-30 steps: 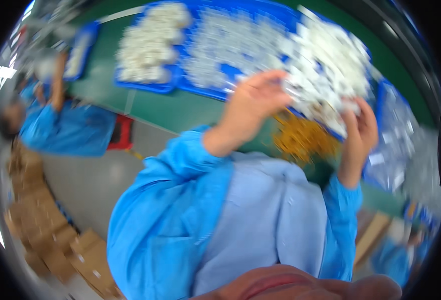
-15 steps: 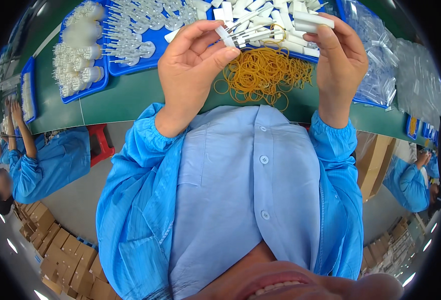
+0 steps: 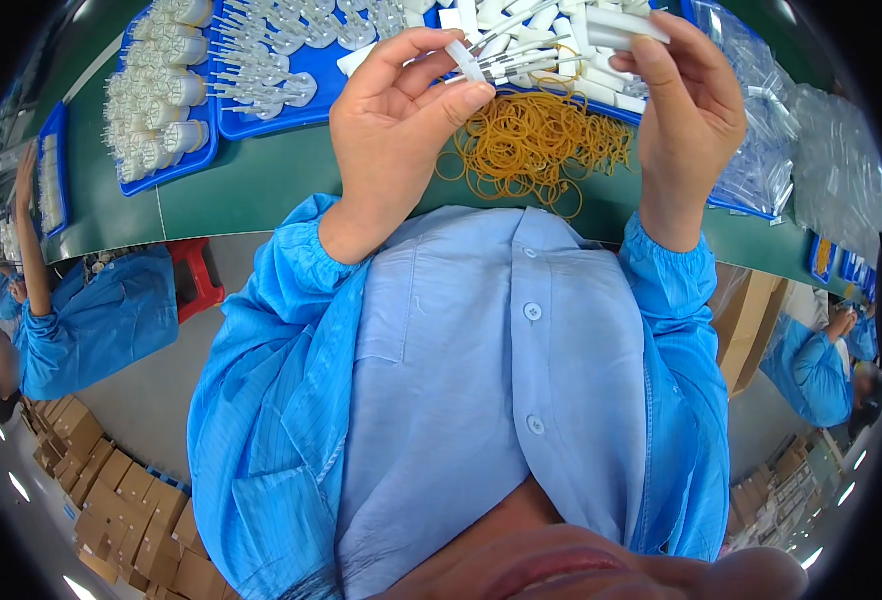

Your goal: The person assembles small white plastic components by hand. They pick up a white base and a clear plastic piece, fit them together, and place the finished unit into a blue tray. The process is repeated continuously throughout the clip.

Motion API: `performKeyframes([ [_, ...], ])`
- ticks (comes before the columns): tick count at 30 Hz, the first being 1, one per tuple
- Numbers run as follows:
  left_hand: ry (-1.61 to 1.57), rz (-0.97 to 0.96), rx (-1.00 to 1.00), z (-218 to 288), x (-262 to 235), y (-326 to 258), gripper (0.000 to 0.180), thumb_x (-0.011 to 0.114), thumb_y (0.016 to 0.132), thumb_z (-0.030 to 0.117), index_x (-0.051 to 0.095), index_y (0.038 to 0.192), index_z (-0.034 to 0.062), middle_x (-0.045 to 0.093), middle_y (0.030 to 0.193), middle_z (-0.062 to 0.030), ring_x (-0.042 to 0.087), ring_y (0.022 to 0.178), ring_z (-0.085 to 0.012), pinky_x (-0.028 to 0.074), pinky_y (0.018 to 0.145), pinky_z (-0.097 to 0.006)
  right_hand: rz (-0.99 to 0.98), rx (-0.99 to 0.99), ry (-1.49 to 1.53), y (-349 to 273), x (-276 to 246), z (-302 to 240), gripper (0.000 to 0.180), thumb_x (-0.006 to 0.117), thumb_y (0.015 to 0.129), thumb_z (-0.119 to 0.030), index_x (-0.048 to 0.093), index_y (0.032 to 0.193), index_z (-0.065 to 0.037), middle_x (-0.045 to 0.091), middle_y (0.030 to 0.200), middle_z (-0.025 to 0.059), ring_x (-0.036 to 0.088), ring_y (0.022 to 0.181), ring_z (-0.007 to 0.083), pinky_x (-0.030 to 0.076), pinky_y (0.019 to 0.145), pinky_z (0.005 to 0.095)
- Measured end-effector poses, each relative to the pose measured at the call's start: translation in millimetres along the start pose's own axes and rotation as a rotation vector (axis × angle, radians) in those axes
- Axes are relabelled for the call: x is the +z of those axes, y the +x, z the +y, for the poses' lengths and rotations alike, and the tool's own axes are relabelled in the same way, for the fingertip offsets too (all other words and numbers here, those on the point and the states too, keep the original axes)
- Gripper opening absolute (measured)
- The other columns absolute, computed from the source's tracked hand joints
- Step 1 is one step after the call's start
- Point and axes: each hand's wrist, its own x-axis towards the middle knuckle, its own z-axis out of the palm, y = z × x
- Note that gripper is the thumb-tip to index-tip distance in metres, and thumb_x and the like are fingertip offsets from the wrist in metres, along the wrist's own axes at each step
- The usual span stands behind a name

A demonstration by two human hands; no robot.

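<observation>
My left hand (image 3: 391,140) pinches a small translucent white plastic piece (image 3: 466,62) between thumb and fingers. Several thin pale rods with dark metallic sections (image 3: 521,62) extend from that piece toward the right. Raised opposite it, my right hand (image 3: 689,125) grips smooth white elongated pieces (image 3: 621,30) between thumb and fingers; how many is partly hidden by the fingers. Between and below the hands lies a loose heap of yellow-brown rubber bands (image 3: 536,145) on the green table. Behind the hands, a blue tray holds many white blocks (image 3: 601,75).
At left, one blue tray (image 3: 261,128) holds clear spiky parts, another (image 3: 161,183) bundled white parts. Clear plastic bags (image 3: 841,150) lie at right on the green table (image 3: 251,200). Co-workers in blue sit at both sides; cardboard boxes (image 3: 126,510) stand on the floor.
Both hands have shifted slightly right, still holding their pieces. The left hand's piece and rods have tilted a little. At far left, a co-worker's arm now stretches farther over the table.
</observation>
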Motion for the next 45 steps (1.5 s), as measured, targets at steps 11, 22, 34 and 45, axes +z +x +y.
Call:
performKeyframes([
  [11,-0.012,-0.014,0.034,-5.4,-2.7,-0.3,0.041,0.066,0.081,-0.011,0.050,0.118,-0.0041,0.058,0.116,-0.0177,0.060,0.107,-0.0238,0.054,0.093,-0.033,-0.163,0.082,-0.174,-9.4,3.9,1.9,0.024,0.066,0.086,0.000,0.064,0.109,0.004,0.069,0.098,0.0123,0.066,0.083,0.0156,0.053,0.076,0.0258],
  [22,0.052,-0.026,0.017,-4.8,-1.2,-1.5,0.040,0.063,0.081,-0.013,0.049,0.118,-0.0050,0.059,0.116,-0.0199,0.060,0.110,-0.0250,0.054,0.091,-0.032,-0.269,0.278,0.036,-10.8,-3.6,-0.6,0.024,0.063,0.089,-0.006,0.064,0.111,0.005,0.068,0.102,0.0143,0.063,0.080,0.0144,0.051,0.073,0.0236],
  [34,0.028,-0.035,-0.092,-1.1,-1.9,-0.2,0.039,0.066,0.082,-0.008,0.052,0.118,-0.0054,0.063,0.111,-0.0204,0.063,0.104,-0.0219,0.054,0.090,-0.031,-0.485,0.079,-0.192,-2.6,-9.9,1.6,0.026,0.064,0.085,-0.003,0.066,0.111,0.002,0.062,0.107,0.0114,0.056,0.093,0.0161,0.045,0.082,0.0271],
  [45,-0.050,-0.047,-0.198,1.8,-5.0,1.5,0.038,0.062,0.084,-0.007,0.053,0.120,-0.0056,0.059,0.117,-0.0172,0.061,0.107,-0.0235,0.051,0.092,-0.033,-0.504,-0.280,-0.427,12.0,-18.8,-1.5,0.022,0.071,0.075,0.000,0.072,0.096,-0.005,0.069,0.094,0.0064,0.058,0.090,0.0184,0.045,0.078,0.0310],
])
